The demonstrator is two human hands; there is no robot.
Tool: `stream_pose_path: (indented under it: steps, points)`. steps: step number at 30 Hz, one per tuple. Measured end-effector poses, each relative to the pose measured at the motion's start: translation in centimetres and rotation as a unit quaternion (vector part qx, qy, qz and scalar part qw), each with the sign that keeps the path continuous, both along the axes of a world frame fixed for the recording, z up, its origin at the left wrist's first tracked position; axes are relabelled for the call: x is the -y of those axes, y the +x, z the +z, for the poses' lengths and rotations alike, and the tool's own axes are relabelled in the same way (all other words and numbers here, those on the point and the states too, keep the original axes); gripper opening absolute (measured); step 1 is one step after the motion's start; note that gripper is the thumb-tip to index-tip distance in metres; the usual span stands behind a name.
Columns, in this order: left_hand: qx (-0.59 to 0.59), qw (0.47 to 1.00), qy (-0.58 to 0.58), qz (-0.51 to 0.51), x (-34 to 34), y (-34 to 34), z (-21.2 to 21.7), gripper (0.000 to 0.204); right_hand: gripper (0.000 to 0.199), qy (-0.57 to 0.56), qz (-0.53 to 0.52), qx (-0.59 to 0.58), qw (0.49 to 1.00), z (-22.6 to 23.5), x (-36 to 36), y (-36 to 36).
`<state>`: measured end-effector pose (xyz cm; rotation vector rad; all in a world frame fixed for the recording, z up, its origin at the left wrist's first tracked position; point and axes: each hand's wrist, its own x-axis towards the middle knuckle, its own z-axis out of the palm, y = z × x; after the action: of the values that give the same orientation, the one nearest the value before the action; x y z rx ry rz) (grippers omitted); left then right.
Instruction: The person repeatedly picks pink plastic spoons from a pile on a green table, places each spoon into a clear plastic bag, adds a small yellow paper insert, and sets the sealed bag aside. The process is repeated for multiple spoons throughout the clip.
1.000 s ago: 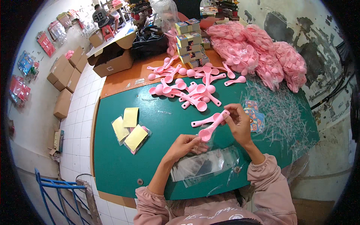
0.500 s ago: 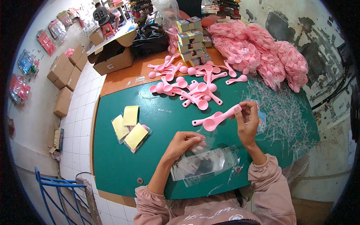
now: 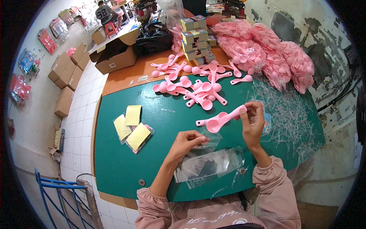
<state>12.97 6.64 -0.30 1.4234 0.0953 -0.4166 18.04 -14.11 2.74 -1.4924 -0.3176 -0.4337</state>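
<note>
Between thumb and fingers, my right hand (image 3: pixel 253 124) grips the handle end of a pink measuring spoon (image 3: pixel 225 120), its bowl pointing left. A second pink spoon (image 3: pixel 206 121) shows just behind it; I cannot tell whether it is held or lies on the table. My left hand (image 3: pixel 189 144) pinches a clear plastic bag (image 3: pixel 212 142), which spreads out just below the spoon's bowl. Under my forearms lies a stack of flat clear bags (image 3: pixel 206 167). Blue printed cards (image 3: pixel 267 121) are partly hidden behind my right hand.
Loose pink spoons (image 3: pixel 204 89) are heaped farther back on the green table (image 3: pixel 126 171). Packed bags with yellow cards (image 3: pixel 138 137) lie at left. Bundled cards (image 3: pixel 195 37), bulging spoon bags (image 3: pixel 263 49) and an open carton (image 3: pixel 114 61) stand behind. Clear plastic strips (image 3: pixel 289 114) litter the right.
My left hand has risen slightly, bringing the clear bag closer to the spoon's bowl. My right hand keeps its grip on the spoon and has hardly moved.
</note>
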Motion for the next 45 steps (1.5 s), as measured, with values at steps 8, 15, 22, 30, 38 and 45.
stream_pose_path:
  steps: [8, 15, 22, 30, 38, 45]
  points:
    - [0.004, 0.999, 0.014, 0.033, 0.2, -0.1, -0.2, 0.024, 0.016, -0.038, 0.034, -0.012, 0.999, -0.2, -0.3, -0.5]
    - [0.010, 0.997, -0.010, -0.072, 0.3, -0.3, 0.3, 0.027, 0.017, -0.047, 0.069, -0.060, 0.995, -0.7, -0.8, -0.6]
    - [-0.017, 0.995, -0.024, -0.099, -0.2, -0.3, 0.0, 0.034, 0.015, -0.076, 0.067, -0.044, 0.994, 0.0, -0.8, -0.8]
    - [-0.028, 0.994, -0.096, -0.052, 0.9, -0.6, 0.5, 0.034, 0.015, -0.049, 0.082, -0.044, 0.994, 0.1, 0.0, -0.2]
    - [0.015, 0.999, -0.005, -0.030, 0.4, -0.3, 0.5, 0.023, 0.014, -0.057, 0.055, -0.012, 0.997, 0.2, 0.0, -0.3]
    - [0.023, 0.998, 0.036, -0.039, 0.7, -0.4, -0.2, 0.026, 0.016, -0.092, 0.068, -0.032, 0.993, -0.8, -0.8, -1.0]
